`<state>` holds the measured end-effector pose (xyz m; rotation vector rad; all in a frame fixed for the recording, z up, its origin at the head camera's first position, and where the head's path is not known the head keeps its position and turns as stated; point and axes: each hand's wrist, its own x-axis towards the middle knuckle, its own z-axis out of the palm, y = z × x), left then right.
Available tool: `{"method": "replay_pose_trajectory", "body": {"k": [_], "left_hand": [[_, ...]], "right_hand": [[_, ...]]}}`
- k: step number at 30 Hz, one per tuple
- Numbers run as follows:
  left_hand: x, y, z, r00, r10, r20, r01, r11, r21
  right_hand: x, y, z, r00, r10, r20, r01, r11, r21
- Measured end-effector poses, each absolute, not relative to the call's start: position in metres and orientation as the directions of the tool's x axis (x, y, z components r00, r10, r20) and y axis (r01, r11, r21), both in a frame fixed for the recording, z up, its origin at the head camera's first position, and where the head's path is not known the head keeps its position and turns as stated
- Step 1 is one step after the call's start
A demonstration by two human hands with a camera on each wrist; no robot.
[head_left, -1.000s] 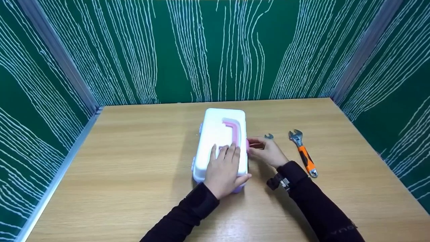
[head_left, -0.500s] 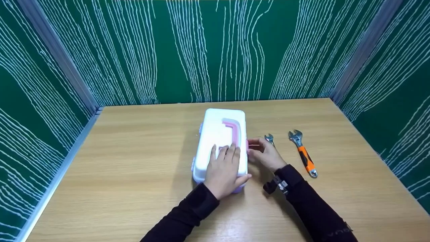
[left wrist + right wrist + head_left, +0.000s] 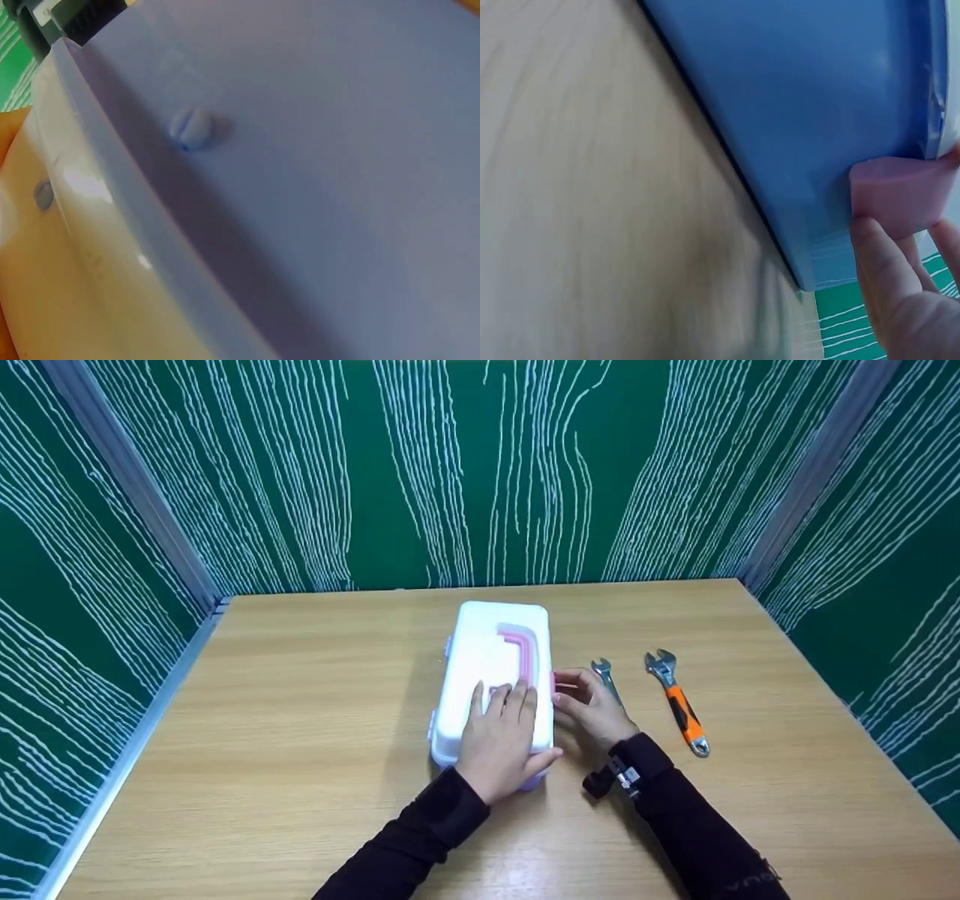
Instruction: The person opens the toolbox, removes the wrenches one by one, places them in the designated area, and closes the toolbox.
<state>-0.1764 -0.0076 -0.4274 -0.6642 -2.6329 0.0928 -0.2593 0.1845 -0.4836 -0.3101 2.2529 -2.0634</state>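
Note:
A closed toolbox with a white lid (image 3: pixel 480 641) and a pink carrying handle (image 3: pixel 524 654) stands lengthwise on the table. My left hand (image 3: pixel 501 746) rests on the lid's near part, fingers spread, fingertips at the handle. At the box's right side, my right hand (image 3: pixel 596 709) pinches the pink latch (image 3: pixel 900 193) between thumb and fingers. The right wrist view shows that latch against the blue side wall (image 3: pixel 795 112), right below the lid's rim. In the left wrist view, the end wall (image 3: pixel 322 150) carries a small round knob (image 3: pixel 191 128).
Just right of my right hand lies a small wrench (image 3: pixel 603 669), its lower part hidden by the hand. Farther right is an adjustable wrench (image 3: pixel 677 701) with an orange and black grip. Green panels with white lines (image 3: pixel 480 472) enclose the wooden table (image 3: pixel 300 720).
My right wrist has dropped a little toward me and left while the fingers stay at the latch, showing more of the small wrench. The left hand and toolbox have stayed put.

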Motion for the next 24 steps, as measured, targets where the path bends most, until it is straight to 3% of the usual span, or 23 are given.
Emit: {"method": "replay_pose_trajectory", "body": {"k": [8,13,19,24], "left_hand": [[-0.177,-0.01,-0.427,-0.795,0.474,0.377,0.46,0.878,-0.132],[-0.177,-0.014,-0.42,-0.821,0.491,0.293,0.505,0.863,-0.031],[-0.183,-0.026,-0.409,-0.83,0.495,0.258,0.542,0.825,0.161],[-0.19,-0.051,-0.403,-0.883,0.419,0.212,0.461,0.86,0.22]], "right_hand": [[-0.258,0.182,-0.484,-0.975,-0.204,0.084,-0.098,0.057,-0.994],[-0.26,0.182,-0.481,-0.975,-0.211,0.075,-0.095,0.085,-0.992],[-0.262,0.19,-0.468,-0.959,-0.278,0.056,-0.116,0.202,-0.973],[-0.261,0.2,-0.453,-0.941,-0.336,-0.039,-0.093,0.369,-0.925]]}}
